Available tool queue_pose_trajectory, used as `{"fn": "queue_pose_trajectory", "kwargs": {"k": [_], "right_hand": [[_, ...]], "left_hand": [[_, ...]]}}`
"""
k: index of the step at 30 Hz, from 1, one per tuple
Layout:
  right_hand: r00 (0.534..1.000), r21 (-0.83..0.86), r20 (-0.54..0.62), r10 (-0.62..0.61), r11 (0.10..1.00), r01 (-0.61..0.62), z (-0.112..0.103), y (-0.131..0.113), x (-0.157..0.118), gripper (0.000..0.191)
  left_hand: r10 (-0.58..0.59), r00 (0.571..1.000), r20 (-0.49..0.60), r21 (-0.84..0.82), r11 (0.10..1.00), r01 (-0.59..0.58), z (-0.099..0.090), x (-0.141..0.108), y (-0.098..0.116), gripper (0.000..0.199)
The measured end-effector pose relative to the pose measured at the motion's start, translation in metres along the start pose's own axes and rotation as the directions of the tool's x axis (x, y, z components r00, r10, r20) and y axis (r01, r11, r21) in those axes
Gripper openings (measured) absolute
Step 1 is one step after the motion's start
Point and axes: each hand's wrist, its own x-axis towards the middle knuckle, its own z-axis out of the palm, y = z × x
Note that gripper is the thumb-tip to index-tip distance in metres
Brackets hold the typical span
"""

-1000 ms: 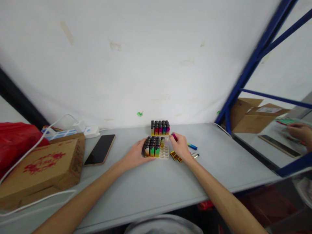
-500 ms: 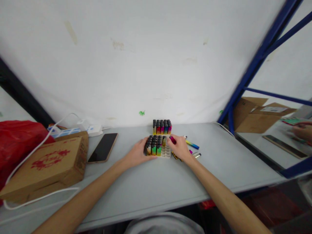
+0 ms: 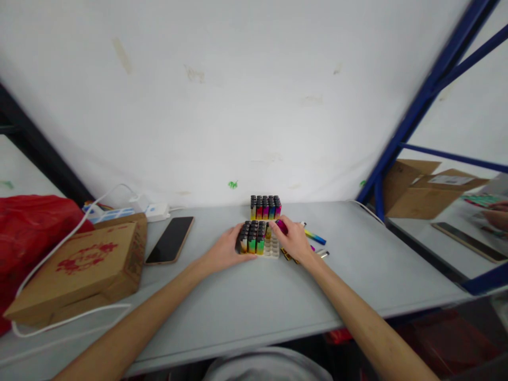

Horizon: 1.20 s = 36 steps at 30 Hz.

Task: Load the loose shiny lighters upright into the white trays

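Several upright lighters (image 3: 252, 244) with black tops and multicoloured bodies fill the left part of a pale tray (image 3: 271, 255) with round holes. My left hand (image 3: 228, 246) is closed around the left side of this filled tray, fingers partly hidden behind it. My right hand (image 3: 297, 241) pinches a purple lighter (image 3: 282, 226) over the tray's far right part. A gold lighter (image 3: 269, 232) stands just left of that one. Loose lighters lie beside and under my right hand, among them a blue-yellow lighter (image 3: 315, 236).
Behind the tray stands a second block of lighters (image 3: 265, 207) near the wall. To the left are a phone (image 3: 170, 241), a cardboard box (image 3: 79, 267), a red bag (image 3: 37, 238) and a white cable. A blue metal frame (image 3: 391, 159) rises at right, with another person's hand (image 3: 498, 214) beyond it.
My right hand has barely moved, still pinching the purple lighter over the tray. My left hand keeps its place on the tray. The whole view has shifted slightly.
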Motion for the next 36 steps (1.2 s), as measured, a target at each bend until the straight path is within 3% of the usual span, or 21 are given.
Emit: {"fn": "queue_pose_trajectory", "kwargs": {"k": [5, 10, 16, 25, 28, 32, 36], "right_hand": [[1.000, -0.072, -0.001, 0.014, 0.997, -0.014, 0.001, 0.000, -0.001, 0.041], [0.999, -0.034, 0.035, 0.013, 0.999, -0.012, 0.003, 0.001, -0.001, 0.028], [0.999, -0.012, 0.035, 0.001, 1.000, -0.001, 0.001, 0.000, -0.001, 0.032], [0.988, 0.038, 0.082, -0.131, 0.991, 0.128, -0.013, 0.007, 0.003, 0.035], [0.977, 0.012, 0.041, -0.211, 0.978, 0.210, -0.015, 0.007, 0.004, 0.037], [0.977, -0.009, 0.001, -0.211, 0.977, 0.211, -0.018, 0.007, 0.004, 0.039], [0.976, 0.031, 0.102, -0.195, 0.981, 0.192, -0.018, 0.007, 0.002, 0.035]], "left_hand": [[-0.006, 1.000, 0.012, 0.026, 1.000, 0.006, 0.001, 0.000, -0.003, 0.095], [0.006, 1.000, 0.018, 0.017, 1.000, -0.006, 0.001, 0.000, -0.003, 0.094], [0.005, 1.000, 0.018, 0.003, 1.000, -0.005, 0.000, 0.000, -0.001, 0.094], [-0.004, 0.999, 0.033, 0.017, 1.000, 0.004, 0.001, 0.001, -0.003, 0.097], [0.012, 1.000, 0.024, -0.003, 1.000, -0.012, 0.001, 0.001, -0.002, 0.093], [0.005, 1.000, 0.018, -0.002, 1.000, -0.005, 0.001, 0.001, -0.001, 0.092], [0.001, 1.000, 0.031, 0.010, 1.000, -0.001, 0.001, 0.000, -0.003, 0.093]]}}
